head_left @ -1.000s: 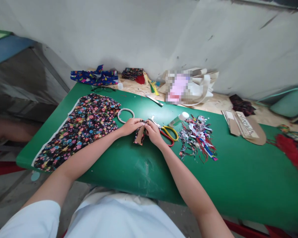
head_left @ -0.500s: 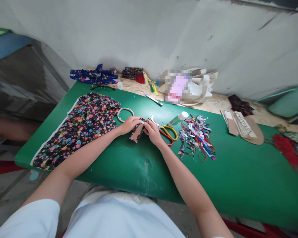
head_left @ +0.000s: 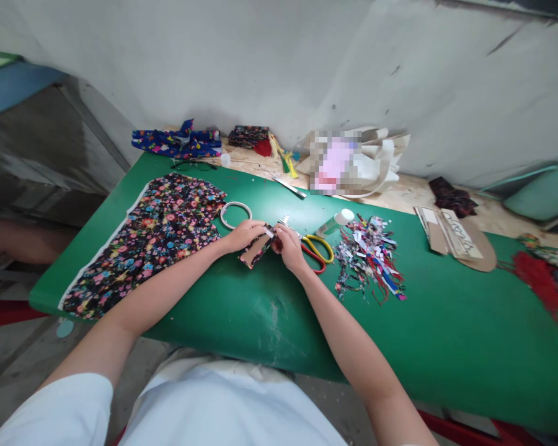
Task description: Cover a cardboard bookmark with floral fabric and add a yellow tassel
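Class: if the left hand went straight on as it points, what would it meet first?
Beyond the floral-edged piece the left hand holds, most likely the right hand, though depth is unclear.

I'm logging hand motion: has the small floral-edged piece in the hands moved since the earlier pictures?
Yes: the lower end of the floral-edged piece has swung left, closer to directly below the tape roll.

Far beyond the fingers (head_left: 256,225) and to their left lies a blue patterned cloth (head_left: 155,145), glasses (head_left: 207,165) just on its near side; straight beyond the fingers, yellow tassels (head_left: 288,166) rest near the wall (head_left: 260,68); beyond and right of them sits a cream bag (head_left: 385,166); far right of the fingers lie a crumpled dark cloth (head_left: 451,197) and a red bundle (head_left: 537,279).
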The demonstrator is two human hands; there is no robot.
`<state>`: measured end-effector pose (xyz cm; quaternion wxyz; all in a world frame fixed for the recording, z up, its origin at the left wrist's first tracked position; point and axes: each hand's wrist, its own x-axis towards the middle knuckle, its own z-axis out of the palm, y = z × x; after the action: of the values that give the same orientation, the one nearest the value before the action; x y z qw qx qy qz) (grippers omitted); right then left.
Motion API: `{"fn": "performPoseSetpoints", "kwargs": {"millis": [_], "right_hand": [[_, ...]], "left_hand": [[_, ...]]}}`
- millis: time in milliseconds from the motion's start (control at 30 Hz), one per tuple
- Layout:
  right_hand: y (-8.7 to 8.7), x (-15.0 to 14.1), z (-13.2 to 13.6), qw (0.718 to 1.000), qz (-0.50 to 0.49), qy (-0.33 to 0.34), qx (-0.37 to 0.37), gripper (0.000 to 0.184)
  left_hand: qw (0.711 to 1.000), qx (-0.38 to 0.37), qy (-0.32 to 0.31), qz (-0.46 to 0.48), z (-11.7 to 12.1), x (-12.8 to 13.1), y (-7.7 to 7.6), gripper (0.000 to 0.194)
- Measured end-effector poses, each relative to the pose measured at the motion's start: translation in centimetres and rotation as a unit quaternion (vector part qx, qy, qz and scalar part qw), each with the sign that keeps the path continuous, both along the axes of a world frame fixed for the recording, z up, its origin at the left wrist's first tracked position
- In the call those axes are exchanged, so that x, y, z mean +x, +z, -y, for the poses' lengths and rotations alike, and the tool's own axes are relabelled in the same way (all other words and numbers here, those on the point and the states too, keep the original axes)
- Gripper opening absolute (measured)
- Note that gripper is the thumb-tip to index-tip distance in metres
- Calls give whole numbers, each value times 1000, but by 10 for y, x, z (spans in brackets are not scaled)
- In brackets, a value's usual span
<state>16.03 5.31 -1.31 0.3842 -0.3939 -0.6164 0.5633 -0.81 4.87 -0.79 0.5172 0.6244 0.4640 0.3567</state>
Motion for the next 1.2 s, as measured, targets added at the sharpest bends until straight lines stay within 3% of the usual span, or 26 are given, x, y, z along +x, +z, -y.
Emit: {"fn": "performPoseSetpoints", "kwargs": {"millis": [200, 633, 833, 967, 1033, 1200], "right_hand": [[-1, -1, 1, 999, 23, -37, 27, 51], [-1, -2, 1, 999, 17, -36, 35, 60], [-7, -5, 1, 998, -26, -57, 25, 59], [-9, -6, 2, 996, -33, -72, 28, 53], [-8, -5, 3, 994, -27, -94, 52, 45], [-4, -2, 4, 970, -4, -180, 163, 22]], "left_hand": [[1000, 3, -7, 0, 1, 2, 4, 36], [1000, 7, 2, 30, 0, -2, 1, 26], [993, -45, -2, 107, 1, 2, -4, 41], [953, -163, -83, 241, 5, 5, -4, 48], [932, -203, -91, 285, 6, 5, -2, 47], [949, -199, -46, 242, 6, 2, 2, 50]]}}
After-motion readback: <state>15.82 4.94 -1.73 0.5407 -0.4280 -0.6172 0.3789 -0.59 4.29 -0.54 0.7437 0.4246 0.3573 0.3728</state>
